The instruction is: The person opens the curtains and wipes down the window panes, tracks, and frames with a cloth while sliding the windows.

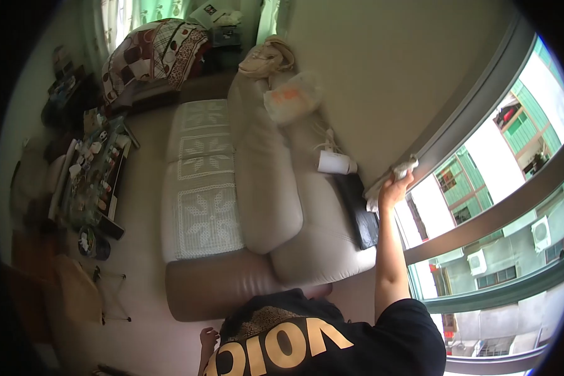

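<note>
My right hand [395,188] is raised at the end of a stretched arm, beside the window frame. Its fingers are closed round a whitish cloth [406,167], and part of the cloth hangs down on the hand's left side. The cloth is at the inner edge of the window frame [442,149]; whether it presses on it I cannot tell. Low in the view, my left hand [209,338] hangs by my side near the brown sofa arm [216,288]. Its fingers are loosely apart and hold nothing.
A beige sofa [266,194] with white lace covers [208,216] stands ahead. On its back lie a black flat item [358,213], a white roll-shaped object [335,163], a plastic bag [291,100] and a beige bag [266,57]. A cluttered coffee table [100,172] and folding stool [113,294] stand left.
</note>
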`<action>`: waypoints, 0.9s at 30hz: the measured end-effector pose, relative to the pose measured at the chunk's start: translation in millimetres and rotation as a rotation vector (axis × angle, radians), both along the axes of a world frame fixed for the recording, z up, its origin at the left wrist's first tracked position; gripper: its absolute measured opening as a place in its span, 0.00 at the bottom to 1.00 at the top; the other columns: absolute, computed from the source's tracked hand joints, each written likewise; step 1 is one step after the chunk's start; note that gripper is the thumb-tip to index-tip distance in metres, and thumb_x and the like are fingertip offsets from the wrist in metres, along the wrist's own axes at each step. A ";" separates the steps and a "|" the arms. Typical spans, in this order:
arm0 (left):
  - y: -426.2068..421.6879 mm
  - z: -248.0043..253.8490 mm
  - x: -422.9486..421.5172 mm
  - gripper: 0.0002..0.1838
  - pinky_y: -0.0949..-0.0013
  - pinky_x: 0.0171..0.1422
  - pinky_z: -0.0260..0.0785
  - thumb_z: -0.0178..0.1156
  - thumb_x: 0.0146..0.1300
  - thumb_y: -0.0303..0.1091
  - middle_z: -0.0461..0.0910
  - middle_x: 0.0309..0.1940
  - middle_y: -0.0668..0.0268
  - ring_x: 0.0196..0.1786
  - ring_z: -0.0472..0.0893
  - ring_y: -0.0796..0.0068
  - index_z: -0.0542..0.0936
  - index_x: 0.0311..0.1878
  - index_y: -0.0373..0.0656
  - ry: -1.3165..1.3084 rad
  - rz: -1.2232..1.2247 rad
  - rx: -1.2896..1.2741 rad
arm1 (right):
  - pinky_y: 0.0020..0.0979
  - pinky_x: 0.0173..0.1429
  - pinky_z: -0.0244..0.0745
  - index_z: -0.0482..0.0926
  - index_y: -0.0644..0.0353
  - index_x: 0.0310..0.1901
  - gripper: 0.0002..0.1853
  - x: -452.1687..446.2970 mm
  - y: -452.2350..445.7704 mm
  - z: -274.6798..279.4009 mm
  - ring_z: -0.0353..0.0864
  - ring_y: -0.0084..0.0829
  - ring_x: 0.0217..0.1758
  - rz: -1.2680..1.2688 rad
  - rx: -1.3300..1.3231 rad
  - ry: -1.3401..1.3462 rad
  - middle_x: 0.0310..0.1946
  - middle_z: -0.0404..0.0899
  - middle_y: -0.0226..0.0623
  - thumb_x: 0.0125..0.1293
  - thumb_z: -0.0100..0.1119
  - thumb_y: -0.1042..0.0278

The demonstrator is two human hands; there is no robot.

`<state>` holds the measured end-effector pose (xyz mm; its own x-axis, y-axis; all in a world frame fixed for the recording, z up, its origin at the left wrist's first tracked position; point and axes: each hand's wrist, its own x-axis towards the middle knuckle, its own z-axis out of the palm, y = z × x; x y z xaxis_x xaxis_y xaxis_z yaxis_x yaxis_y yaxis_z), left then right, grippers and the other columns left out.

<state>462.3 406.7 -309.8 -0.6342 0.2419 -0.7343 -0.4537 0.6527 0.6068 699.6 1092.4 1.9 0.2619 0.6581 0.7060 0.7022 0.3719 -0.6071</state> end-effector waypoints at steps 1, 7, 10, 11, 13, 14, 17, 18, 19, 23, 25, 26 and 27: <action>5.5 7.3 3.3 0.20 0.68 0.26 0.73 0.57 0.60 0.27 0.83 0.36 0.54 0.33 0.85 0.65 0.73 0.57 0.37 0.001 0.008 -0.001 | 0.51 0.50 0.72 0.59 0.56 0.62 0.25 3.1 -0.7 -11.0 0.79 0.62 0.49 0.000 -0.016 -0.041 0.48 0.78 0.59 0.66 0.57 0.66; 22.9 11.7 21.6 0.18 0.64 0.34 0.77 0.59 0.57 0.29 0.84 0.37 0.53 0.35 0.85 0.63 0.79 0.51 0.37 0.161 -0.092 -0.040 | 0.45 0.57 0.70 0.61 0.64 0.64 0.30 55.0 2.1 -77.2 0.78 0.56 0.52 0.209 -0.243 -0.117 0.48 0.76 0.61 0.64 0.60 0.65; 5.2 -42.0 19.1 0.16 0.64 0.40 0.78 0.60 0.55 0.32 0.84 0.37 0.52 0.36 0.86 0.62 0.82 0.46 0.39 0.252 -0.099 -0.100 | 0.40 0.59 0.70 0.65 0.67 0.61 0.28 54.2 -34.9 -40.7 0.77 0.47 0.51 0.245 -0.202 0.126 0.48 0.76 0.54 0.63 0.62 0.65; -4.6 -63.8 23.4 0.15 0.63 0.41 0.79 0.61 0.54 0.33 0.85 0.35 0.52 0.36 0.86 0.62 0.83 0.45 0.40 0.272 -0.074 -0.111 | 0.39 0.58 0.71 0.67 0.67 0.60 0.27 51.3 -46.0 -31.6 0.77 0.44 0.50 0.266 -0.129 0.179 0.48 0.77 0.50 0.63 0.62 0.65; -11.1 -61.0 25.8 0.14 0.61 0.45 0.78 0.62 0.54 0.35 0.85 0.33 0.53 0.38 0.86 0.60 0.83 0.44 0.43 0.326 -0.114 -0.145 | 0.35 0.55 0.73 0.69 0.65 0.58 0.22 51.0 -47.1 -30.1 0.78 0.37 0.47 0.432 -0.038 0.381 0.46 0.78 0.43 0.65 0.60 0.67; -12.8 -46.6 28.2 0.13 0.60 0.47 0.77 0.62 0.55 0.36 0.84 0.35 0.53 0.41 0.85 0.59 0.83 0.43 0.44 0.246 -0.061 -0.116 | 0.33 0.53 0.74 0.69 0.64 0.58 0.21 41.9 -58.1 -16.8 0.78 0.34 0.46 0.526 -0.118 0.451 0.45 0.78 0.41 0.66 0.60 0.69; -8.1 -3.2 28.6 0.12 0.60 0.52 0.75 0.61 0.57 0.37 0.84 0.41 0.55 0.47 0.83 0.59 0.81 0.42 0.44 0.166 -0.071 -0.172 | 0.29 0.49 0.75 0.70 0.63 0.57 0.19 4.4 -100.6 24.5 0.79 0.27 0.43 0.731 -0.265 0.574 0.43 0.79 0.38 0.66 0.60 0.72; -7.3 -8.1 27.2 0.12 0.61 0.51 0.76 0.61 0.58 0.36 0.84 0.41 0.56 0.46 0.83 0.60 0.81 0.43 0.43 0.313 -0.133 -0.152 | 0.29 0.50 0.74 0.71 0.63 0.56 0.18 -9.3 -108.5 23.1 0.78 0.26 0.43 0.826 -0.300 0.661 0.43 0.79 0.36 0.65 0.59 0.74; -10.0 -13.2 27.8 0.12 0.62 0.50 0.76 0.60 0.58 0.36 0.84 0.42 0.57 0.45 0.84 0.61 0.80 0.44 0.43 0.458 -0.198 -0.137 | 0.29 0.50 0.74 0.71 0.63 0.56 0.18 -23.5 -116.9 20.5 0.78 0.26 0.43 0.870 -0.337 0.659 0.43 0.79 0.36 0.65 0.59 0.74; 19.0 50.4 26.5 0.14 0.64 0.53 0.75 0.60 0.61 0.33 0.83 0.44 0.57 0.47 0.83 0.64 0.80 0.49 0.41 0.530 -0.072 0.089 | 0.24 0.48 0.71 0.74 0.65 0.55 0.19 -84.3 -166.5 -2.8 0.75 0.23 0.42 1.119 -0.539 0.429 0.41 0.78 0.32 0.61 0.61 0.77; 43.3 107.6 23.7 0.15 0.66 0.55 0.75 0.60 0.64 0.31 0.83 0.45 0.59 0.48 0.83 0.66 0.79 0.53 0.40 0.434 0.022 0.187 | 0.24 0.48 0.71 0.74 0.64 0.54 0.20 -112.5 -200.0 -9.3 0.74 0.22 0.42 1.259 -0.643 0.288 0.41 0.77 0.31 0.60 0.63 0.77; 50.6 126.1 20.6 0.15 0.67 0.56 0.74 0.60 0.65 0.31 0.82 0.47 0.60 0.50 0.82 0.68 0.78 0.54 0.40 0.439 0.030 0.252 | 0.24 0.48 0.70 0.74 0.64 0.54 0.20 -127.6 -214.3 -21.1 0.74 0.22 0.42 1.335 -0.688 0.301 0.40 0.76 0.30 0.59 0.63 0.77; 55.8 142.4 18.3 0.14 0.68 0.57 0.74 0.59 0.67 0.31 0.82 0.49 0.61 0.52 0.82 0.70 0.77 0.55 0.40 0.444 0.036 0.320 | 0.24 0.48 0.70 0.74 0.64 0.53 0.20 -141.7 -229.9 -30.8 0.73 0.22 0.41 1.409 -0.731 0.313 0.40 0.76 0.29 0.59 0.64 0.76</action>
